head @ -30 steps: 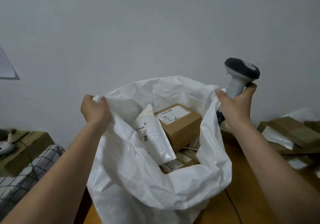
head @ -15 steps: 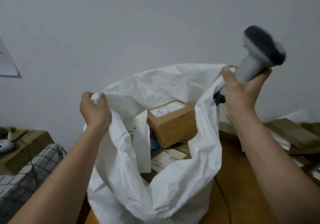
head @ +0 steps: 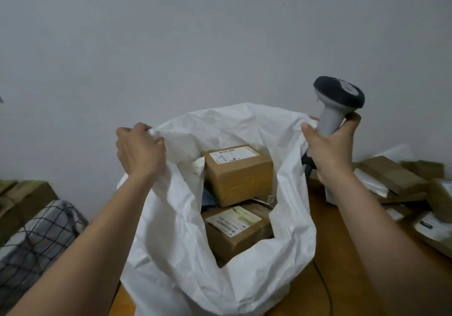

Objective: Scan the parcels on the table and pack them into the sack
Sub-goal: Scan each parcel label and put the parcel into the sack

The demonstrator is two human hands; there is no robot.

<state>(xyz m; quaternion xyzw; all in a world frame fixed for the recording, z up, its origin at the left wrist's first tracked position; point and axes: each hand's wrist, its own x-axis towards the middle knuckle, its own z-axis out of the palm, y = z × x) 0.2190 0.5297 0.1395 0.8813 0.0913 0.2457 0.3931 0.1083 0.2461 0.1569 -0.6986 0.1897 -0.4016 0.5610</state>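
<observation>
In the middle of the frame the white sack point(head: 220, 262) stands open on the wooden table point(head: 342, 254); the left hand point(head: 138, 150) grips its rim at the left with curled fingers. The right hand point(head: 329, 149) is closed around the grey handle of the barcode scanner point(head: 336, 100) and seems to pinch the right rim too. Two labelled cardboard boxes point(head: 238, 172) lie stacked inside the sack, and more parcels point(head: 396, 181) lie on the table at the right edge.
</observation>
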